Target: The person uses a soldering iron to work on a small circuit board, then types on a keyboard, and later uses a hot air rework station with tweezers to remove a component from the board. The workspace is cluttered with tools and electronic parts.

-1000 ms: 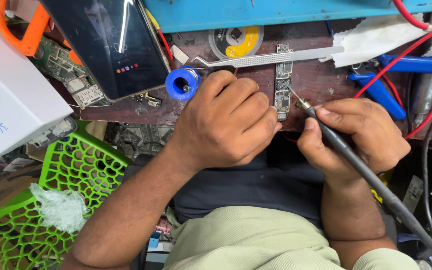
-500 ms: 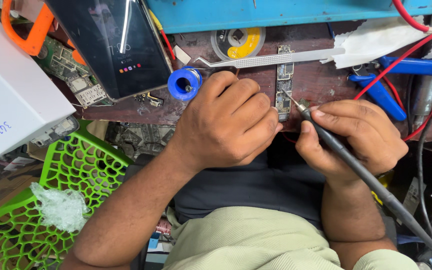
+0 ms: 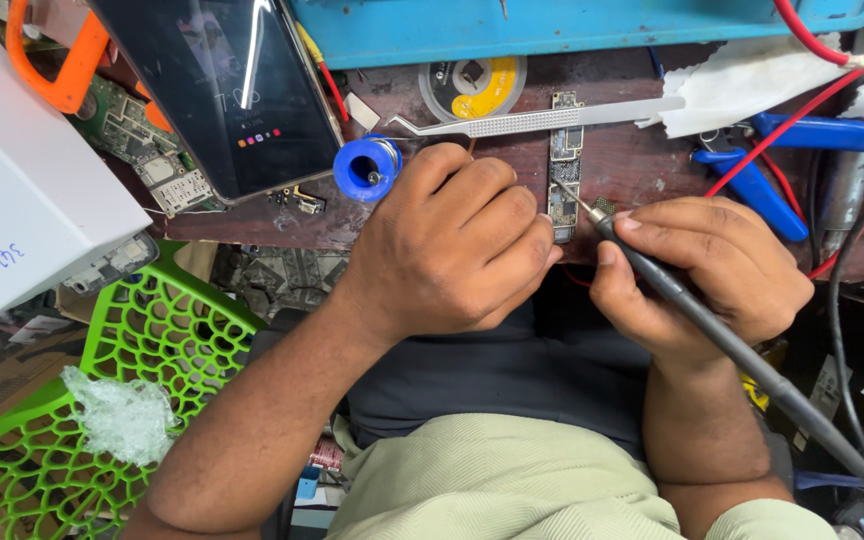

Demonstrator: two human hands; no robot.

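Observation:
My right hand (image 3: 700,272) grips a dark soldering iron (image 3: 712,330) like a pen, its thin tip touching a narrow circuit board (image 3: 564,150) that lies upright on the brown bench (image 3: 632,165). My left hand (image 3: 452,250) rests curled on the bench edge just left of the board, fingers bent; whether it pinches anything is hidden. A blue solder spool (image 3: 366,168) sits by its knuckles. Metal tweezers (image 3: 542,120) lie across the board's top.
A dark phone (image 3: 227,90) leans at the upper left beside a white box (image 3: 22,190). A round yellow tin (image 3: 472,88), blue pliers (image 3: 752,180), red wires (image 3: 802,110) and white tissue (image 3: 752,90) crowd the bench. A green lattice basket (image 3: 72,420) sits lower left.
The iron's tip has shifted slightly along the board; both hands stay nearly in place.

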